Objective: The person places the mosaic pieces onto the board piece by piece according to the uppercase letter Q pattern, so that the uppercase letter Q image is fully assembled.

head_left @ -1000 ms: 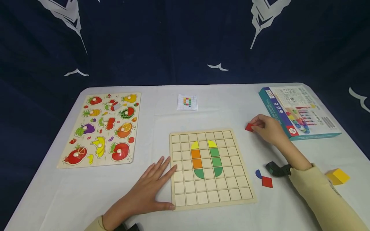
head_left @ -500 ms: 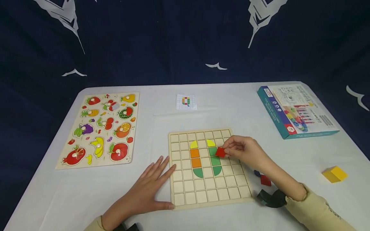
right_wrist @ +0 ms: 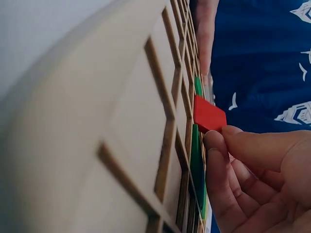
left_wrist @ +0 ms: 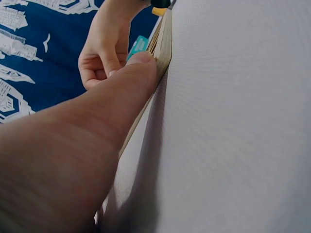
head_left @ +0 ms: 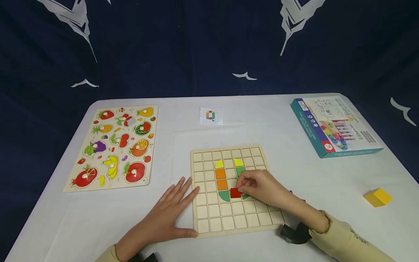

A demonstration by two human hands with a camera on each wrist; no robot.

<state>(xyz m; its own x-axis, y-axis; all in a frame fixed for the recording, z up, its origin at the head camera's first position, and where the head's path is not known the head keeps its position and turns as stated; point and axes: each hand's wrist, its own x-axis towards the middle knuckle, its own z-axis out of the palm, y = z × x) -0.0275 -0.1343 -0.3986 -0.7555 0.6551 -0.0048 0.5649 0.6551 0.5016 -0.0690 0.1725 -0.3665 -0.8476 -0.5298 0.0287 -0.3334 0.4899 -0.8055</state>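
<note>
Between thumb and fingers my right hand (head_left: pixel 263 186) pinches a red square tile (head_left: pixel 235 193) over the wooden grid board (head_left: pixel 242 222). In the right wrist view the red tile (right_wrist: pixel 210 114) stands tilted, one edge at the grid, between two green pieces. On the board, two orange squares (head_left: pixel 221 179) sit in a left column under a yellow quarter piece (head_left: pixel 219 164), with a green quarter piece (head_left: pixel 224 196) below. Another yellow quarter piece (head_left: pixel 238 162) tops the right column; its green tiles are partly covered by my right hand. My left hand (head_left: pixel 167 214) rests with spread fingers against the board's left edge.
A fruit puzzle board (head_left: pixel 111 149) lies at the left. A small pattern card (head_left: pixel 211 116) lies behind the grid. At the right are a teal box (head_left: pixel 337 127) and a yellow block (head_left: pixel 378 197). My right forearm mostly hides another red tile and a blue piece.
My right hand has carried the red tile from beside the teal box leftward and down onto the grid, between the lower green pieces. My left hand has stayed at the board's edge.
</note>
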